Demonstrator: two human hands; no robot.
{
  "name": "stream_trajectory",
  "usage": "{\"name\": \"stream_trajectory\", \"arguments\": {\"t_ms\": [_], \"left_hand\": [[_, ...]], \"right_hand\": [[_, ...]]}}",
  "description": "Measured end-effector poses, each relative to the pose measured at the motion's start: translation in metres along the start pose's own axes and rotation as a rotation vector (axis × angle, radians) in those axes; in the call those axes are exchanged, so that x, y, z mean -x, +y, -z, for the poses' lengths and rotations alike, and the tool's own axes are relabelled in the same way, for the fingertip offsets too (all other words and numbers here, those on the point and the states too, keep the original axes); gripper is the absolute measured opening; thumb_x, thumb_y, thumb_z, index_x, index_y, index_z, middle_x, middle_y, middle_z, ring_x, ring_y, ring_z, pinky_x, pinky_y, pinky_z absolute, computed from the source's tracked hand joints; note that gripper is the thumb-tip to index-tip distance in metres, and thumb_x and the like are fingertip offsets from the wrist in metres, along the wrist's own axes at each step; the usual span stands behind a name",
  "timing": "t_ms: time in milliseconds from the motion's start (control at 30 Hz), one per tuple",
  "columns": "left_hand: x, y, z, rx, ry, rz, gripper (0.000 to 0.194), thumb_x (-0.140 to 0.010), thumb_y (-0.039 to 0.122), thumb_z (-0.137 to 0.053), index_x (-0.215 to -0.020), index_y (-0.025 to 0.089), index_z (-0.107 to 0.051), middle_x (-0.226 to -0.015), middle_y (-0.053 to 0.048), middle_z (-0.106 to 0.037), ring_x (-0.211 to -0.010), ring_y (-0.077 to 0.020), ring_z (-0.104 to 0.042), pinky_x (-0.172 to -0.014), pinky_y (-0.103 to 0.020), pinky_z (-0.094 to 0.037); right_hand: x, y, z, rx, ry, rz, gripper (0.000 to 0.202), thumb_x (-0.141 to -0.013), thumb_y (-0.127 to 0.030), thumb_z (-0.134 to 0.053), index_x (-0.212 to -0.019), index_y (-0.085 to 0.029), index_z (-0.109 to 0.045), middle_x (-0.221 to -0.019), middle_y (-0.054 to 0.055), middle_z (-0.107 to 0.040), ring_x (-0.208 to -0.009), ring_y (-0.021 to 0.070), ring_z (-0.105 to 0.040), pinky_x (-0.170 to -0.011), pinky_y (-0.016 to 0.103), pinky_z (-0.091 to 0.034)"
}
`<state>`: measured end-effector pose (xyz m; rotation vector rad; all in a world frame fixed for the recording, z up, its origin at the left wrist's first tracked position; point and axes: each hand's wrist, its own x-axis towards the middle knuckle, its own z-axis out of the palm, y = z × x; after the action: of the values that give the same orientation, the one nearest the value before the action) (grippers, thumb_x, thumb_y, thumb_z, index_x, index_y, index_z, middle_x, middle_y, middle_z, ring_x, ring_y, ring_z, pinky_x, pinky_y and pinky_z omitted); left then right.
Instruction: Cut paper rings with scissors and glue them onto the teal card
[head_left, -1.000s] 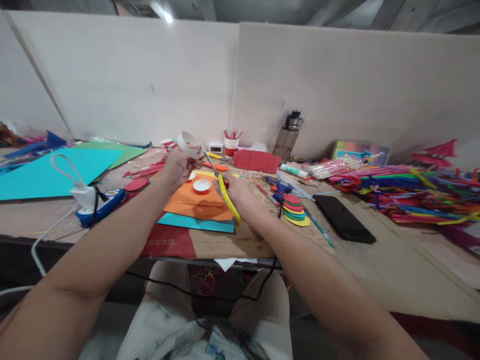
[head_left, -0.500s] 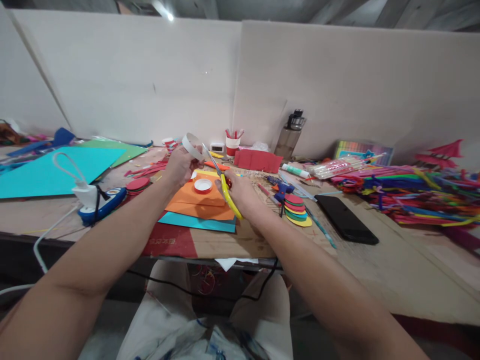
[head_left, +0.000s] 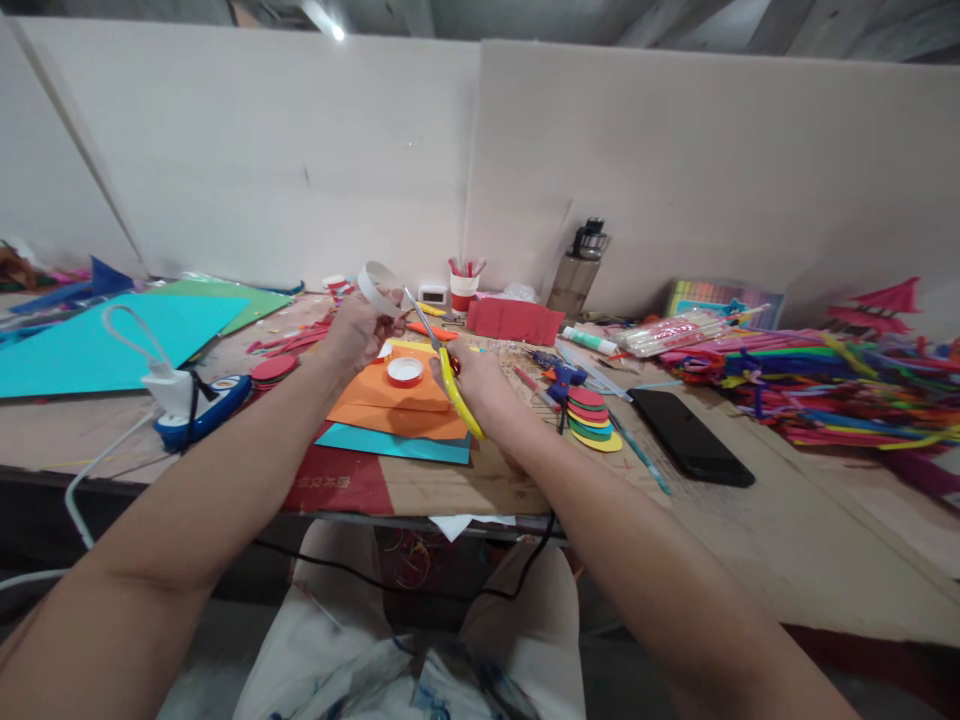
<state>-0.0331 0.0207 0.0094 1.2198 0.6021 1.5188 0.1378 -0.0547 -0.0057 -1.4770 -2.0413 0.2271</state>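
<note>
My left hand (head_left: pixel 366 328) is closed on a white paper ring (head_left: pixel 375 288), held up above the desk. In my right hand (head_left: pixel 474 372) are yellow-handled scissors (head_left: pixel 459 396), their blades pointing up and left toward the ring. The scissor tips are close beside my left fingers; whether they touch the ring cannot be made out. Below and between the hands, a white round lid with a red rim (head_left: pixel 405 372) lies on orange paper (head_left: pixel 397 412), with blue paper (head_left: pixel 397 442) underneath.
Stacked coloured discs (head_left: pixel 592 420) and a black phone (head_left: pixel 691 436) lie to the right. A bottle (head_left: pixel 576 272) and a cup of red pens (head_left: pixel 463 290) stand behind. On the left are a blue power strip (head_left: pixel 202 412) and turquoise sheets (head_left: pixel 120 335).
The white ring and my left hand have shifted very slightly left and up. My right hand keeps its hold on the scissors, almost unmoved.
</note>
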Motion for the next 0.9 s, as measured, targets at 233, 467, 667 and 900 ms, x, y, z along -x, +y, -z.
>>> {"name": "stream_trajectory", "arguments": {"t_ms": [233, 467, 667, 900], "left_hand": [[-0.001, 0.002, 0.0, -0.029, 0.103, -0.068, 0.022, -0.07, 0.019, -0.071, -0.066, 0.017, -0.049, -0.058, 0.004, -0.056, -0.043, -0.0062, -0.051, -0.041, -0.018, -0.041], [0.002, 0.002, -0.005, -0.038, 0.006, 0.027, 0.028, -0.068, 0.017, -0.072, -0.058, 0.016, -0.046, -0.054, 0.003, -0.051, -0.042, -0.0057, -0.049, -0.039, -0.018, -0.037], [0.004, 0.007, -0.009, -0.045, -0.023, 0.047, 0.025, -0.068, 0.014, -0.067, -0.054, 0.015, -0.046, -0.051, 0.002, -0.049, -0.041, -0.0056, -0.047, -0.037, -0.017, -0.034], [0.004, 0.01, -0.011, -0.028, -0.016, 0.091, 0.027, -0.071, 0.014, -0.068, -0.054, 0.015, -0.046, -0.049, 0.002, -0.047, -0.039, -0.0045, -0.045, -0.036, -0.016, -0.032]], "right_hand": [[0.002, 0.0, 0.001, 0.036, -0.009, 0.025, 0.029, -0.091, -0.036, -0.048, -0.104, -0.018, -0.066, -0.086, 0.009, -0.071, -0.071, 0.0192, -0.059, -0.06, 0.026, -0.036], [0.004, 0.001, 0.004, 0.032, 0.03, 0.073, 0.031, -0.092, -0.041, -0.048, -0.107, -0.018, -0.063, -0.091, 0.008, -0.07, -0.076, 0.0191, -0.06, -0.066, 0.026, -0.039], [0.005, -0.001, 0.004, 0.059, 0.042, 0.055, 0.028, -0.093, -0.035, -0.045, -0.106, -0.019, -0.063, -0.088, 0.007, -0.07, -0.075, 0.0188, -0.059, -0.064, 0.026, -0.038], [0.005, -0.003, 0.005, 0.052, 0.031, 0.041, 0.027, -0.092, -0.033, -0.045, -0.106, -0.019, -0.064, -0.086, 0.007, -0.07, -0.073, 0.0187, -0.058, -0.064, 0.026, -0.038]]}}
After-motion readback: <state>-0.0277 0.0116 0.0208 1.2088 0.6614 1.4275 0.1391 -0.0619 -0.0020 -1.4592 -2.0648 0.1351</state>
